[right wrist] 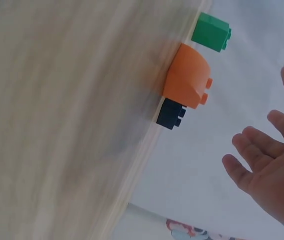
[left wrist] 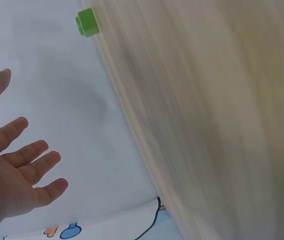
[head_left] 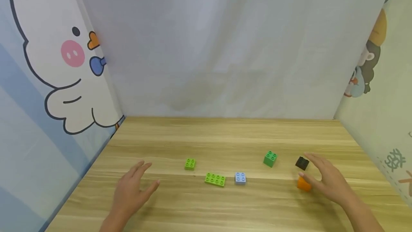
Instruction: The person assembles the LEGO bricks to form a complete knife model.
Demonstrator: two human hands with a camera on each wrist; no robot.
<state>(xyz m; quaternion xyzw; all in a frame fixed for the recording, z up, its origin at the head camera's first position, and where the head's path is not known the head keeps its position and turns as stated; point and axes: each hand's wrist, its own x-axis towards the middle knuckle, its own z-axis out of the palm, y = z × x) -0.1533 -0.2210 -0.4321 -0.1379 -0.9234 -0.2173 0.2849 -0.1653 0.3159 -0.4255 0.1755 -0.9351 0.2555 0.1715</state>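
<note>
My left hand hovers over the left part of the wooden table, fingers spread and holding nothing. To its right lie a small lime-green toy brick and a longer lime-green brick. My right hand is above the right side, its fingers apart and empty. In the head view its thumb partly covers an orange brick; the right wrist view shows that orange brick's curved side. A black brick sits near the right fingertips. A green brick stands left of it.
A light-blue brick lies mid-table beside the longer lime-green one. A pale curtain hangs behind the table's far edge. Printed cloth walls with cartoon figures flank the table on the left and right.
</note>
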